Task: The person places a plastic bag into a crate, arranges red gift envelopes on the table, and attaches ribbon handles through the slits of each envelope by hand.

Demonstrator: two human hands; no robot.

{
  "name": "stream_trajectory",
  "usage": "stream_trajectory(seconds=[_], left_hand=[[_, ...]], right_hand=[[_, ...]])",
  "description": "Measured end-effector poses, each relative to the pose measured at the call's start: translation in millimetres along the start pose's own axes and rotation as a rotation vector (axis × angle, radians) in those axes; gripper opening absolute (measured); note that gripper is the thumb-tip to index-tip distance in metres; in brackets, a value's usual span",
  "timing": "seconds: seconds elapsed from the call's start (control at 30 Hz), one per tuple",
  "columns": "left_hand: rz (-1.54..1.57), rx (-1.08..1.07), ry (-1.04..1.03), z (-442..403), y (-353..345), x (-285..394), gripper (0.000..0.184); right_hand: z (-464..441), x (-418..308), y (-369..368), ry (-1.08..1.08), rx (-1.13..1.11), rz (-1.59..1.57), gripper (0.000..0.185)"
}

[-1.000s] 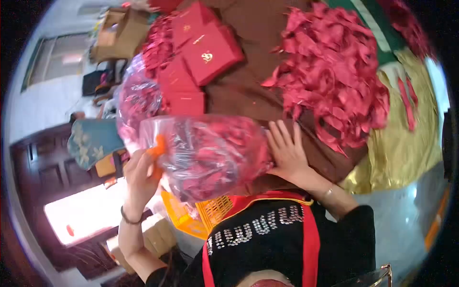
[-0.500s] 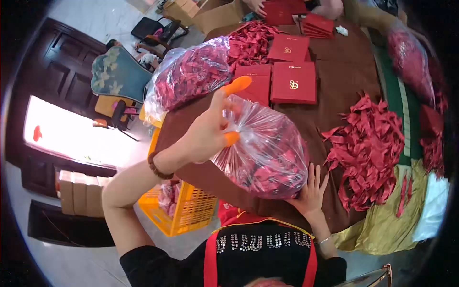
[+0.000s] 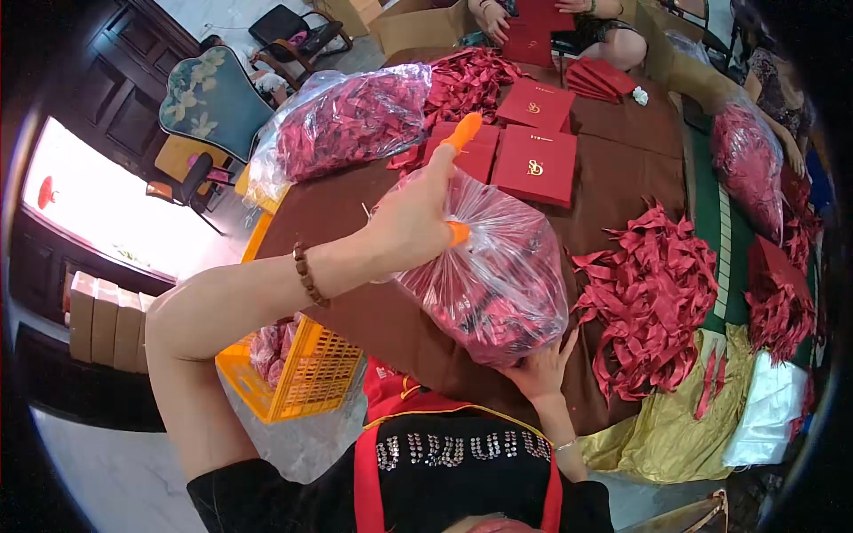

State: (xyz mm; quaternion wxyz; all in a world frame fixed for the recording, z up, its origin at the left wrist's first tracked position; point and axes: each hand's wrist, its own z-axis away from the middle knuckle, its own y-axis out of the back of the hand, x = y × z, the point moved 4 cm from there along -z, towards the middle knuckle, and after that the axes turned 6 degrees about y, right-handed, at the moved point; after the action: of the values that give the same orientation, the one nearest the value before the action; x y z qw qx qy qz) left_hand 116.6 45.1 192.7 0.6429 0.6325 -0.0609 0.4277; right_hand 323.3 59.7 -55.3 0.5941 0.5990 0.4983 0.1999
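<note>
My left hand [image 3: 413,218], with orange covers on its thumb and a finger, pinches the gathered neck of a clear plastic bag [image 3: 502,289]. The bag is full of red ribbon pieces and rests near the brown table's front edge. Under the bag's lower right side lies my right hand [image 3: 544,369], fingers spread and partly hidden by it. Red boxes with gold print [image 3: 533,165] stand just behind the bag. To its right is a loose heap of red ribbons [image 3: 653,302].
Another filled bag [image 3: 355,124] and a ribbon pile [image 3: 471,84] lie at the back left. A yellow crate [image 3: 311,373] stands below the table's left edge. Co-workers' hands [image 3: 493,19] hold red boxes at the far side. Gold cloth [image 3: 684,435] hangs at the right.
The bag, first lying on its side, now stands more upright with its neck gathered. My left hand has moved up and right with the neck; my right hand has gone lower, partly beneath the bag.
</note>
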Motion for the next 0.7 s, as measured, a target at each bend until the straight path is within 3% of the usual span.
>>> stream_trajectory(seconds=[0.1, 0.2, 0.3, 0.37, 0.4, 0.47, 0.63, 0.7], left_hand=[[0.013, -0.060, 0.110, -3.3, -5.5, 0.5, 0.094], [-0.001, -0.052, -0.055, -9.1, -6.3, 0.0, 0.095], [-0.227, -0.069, -0.076, -7.1, -3.9, 6.7, 0.098], [-0.557, -0.210, 0.023, -1.9, -4.8, 9.1, 0.101], [-0.555, -0.207, 0.030, -2.3, -5.2, 8.0, 0.101], [-0.472, -0.172, -0.094, -4.5, -7.8, 11.9, 0.103], [-0.139, -0.108, 0.070, -12.8, -9.3, 2.1, 0.102], [0.143, -0.033, -0.076, -17.4, -7.2, -8.5, 0.100]], right_hand=[[2.1, 2.3, -4.2, 0.001, 0.006, 0.004, 0.103], [3.7, 3.3, -9.4, 0.013, 0.049, -0.006, 0.104], [6.8, 4.9, -10.9, 0.035, 0.069, 0.005, 0.105], [7.0, 4.3, -10.6, 0.051, 0.070, 0.020, 0.105], [6.3, 4.8, -11.2, 0.030, 0.042, 0.014, 0.105], [5.4, 4.6, -13.6, 0.018, 0.010, 0.005, 0.104], [2.5, 0.6, -3.4, 0.058, 0.094, 0.011, 0.102], [3.8, 2.1, -7.8, 0.050, 0.108, -0.001, 0.102]])
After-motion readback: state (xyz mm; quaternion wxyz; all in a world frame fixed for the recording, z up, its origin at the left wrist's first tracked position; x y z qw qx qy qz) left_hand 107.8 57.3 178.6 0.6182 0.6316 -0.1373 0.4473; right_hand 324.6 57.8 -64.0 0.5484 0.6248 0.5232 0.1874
